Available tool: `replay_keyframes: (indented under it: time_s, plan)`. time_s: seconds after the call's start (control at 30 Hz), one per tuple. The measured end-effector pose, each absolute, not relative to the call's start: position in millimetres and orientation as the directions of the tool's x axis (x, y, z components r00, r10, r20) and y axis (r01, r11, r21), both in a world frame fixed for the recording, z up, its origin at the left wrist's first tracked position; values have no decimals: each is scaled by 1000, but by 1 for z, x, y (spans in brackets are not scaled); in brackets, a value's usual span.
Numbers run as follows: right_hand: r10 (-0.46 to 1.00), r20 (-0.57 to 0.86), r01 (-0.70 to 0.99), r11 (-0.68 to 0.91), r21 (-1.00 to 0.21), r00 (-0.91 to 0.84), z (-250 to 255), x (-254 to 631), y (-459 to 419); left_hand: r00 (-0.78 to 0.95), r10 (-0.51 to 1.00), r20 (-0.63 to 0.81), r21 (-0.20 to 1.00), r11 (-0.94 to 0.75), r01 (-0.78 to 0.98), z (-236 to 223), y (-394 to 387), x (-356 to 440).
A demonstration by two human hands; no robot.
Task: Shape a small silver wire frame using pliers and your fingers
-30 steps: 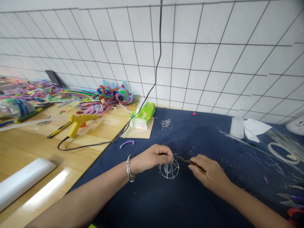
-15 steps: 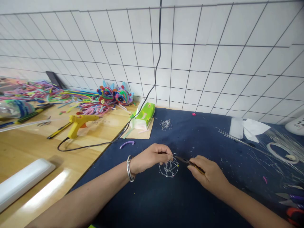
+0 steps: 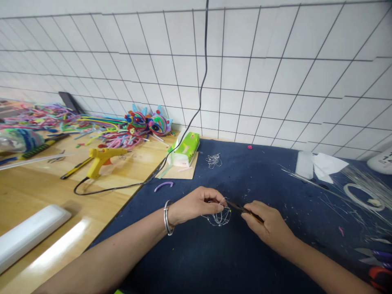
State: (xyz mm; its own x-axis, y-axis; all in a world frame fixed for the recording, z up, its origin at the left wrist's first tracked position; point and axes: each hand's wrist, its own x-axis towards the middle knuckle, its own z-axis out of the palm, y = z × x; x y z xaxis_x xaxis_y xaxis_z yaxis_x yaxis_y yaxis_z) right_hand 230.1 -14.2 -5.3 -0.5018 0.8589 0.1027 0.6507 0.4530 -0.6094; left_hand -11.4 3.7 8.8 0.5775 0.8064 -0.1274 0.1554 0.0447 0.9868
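Note:
My left hand (image 3: 203, 201), a silver bangle at its wrist, pinches the upper edge of a round wire frame (image 3: 221, 219). Thin silvery wire loops fill the frame, and a small yellow spot shows on its right side. Wrapped in my right hand (image 3: 266, 220) is a pair of pliers (image 3: 237, 206) with dark jaws and an orange-brown handle. The jaw tips meet the top of the wire frame, close to my left fingertips. Whether the jaws grip a wire there is too small to tell.
A tangle of wire (image 3: 213, 161) lies behind my hands on the dark blue cloth (image 3: 190, 253). Leftwards are a green tissue pack (image 3: 187, 149), a yellow glue gun (image 3: 102, 160) with its cord, and colourful pipe cleaners (image 3: 45, 118). Loose wires (image 3: 364, 183) and scissors (image 3: 372, 257) lie at right.
My left hand has tilted the wire frame, so its circle looks flatter and its lower edge sits slightly higher. The thumb has shifted down a little. My right hand with the pliers has barely moved.

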Motion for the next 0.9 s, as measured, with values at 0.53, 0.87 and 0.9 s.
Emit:
replay_keyframes:
  time_s: [0.53,0.87,0.9]
  plan:
    - [856,67,622,423,-659,-512,-4,226,-15,502,858,-106,987,29,158,3,0,-5]
    - [842,66,622,446,-644,-535,1,228,-14,455,882,-122,980,36,193,5,0,-5]
    - [835,70,620,458,-638,-545,2,229,-13,456,882,-123,978,30,205,6,0,-5]
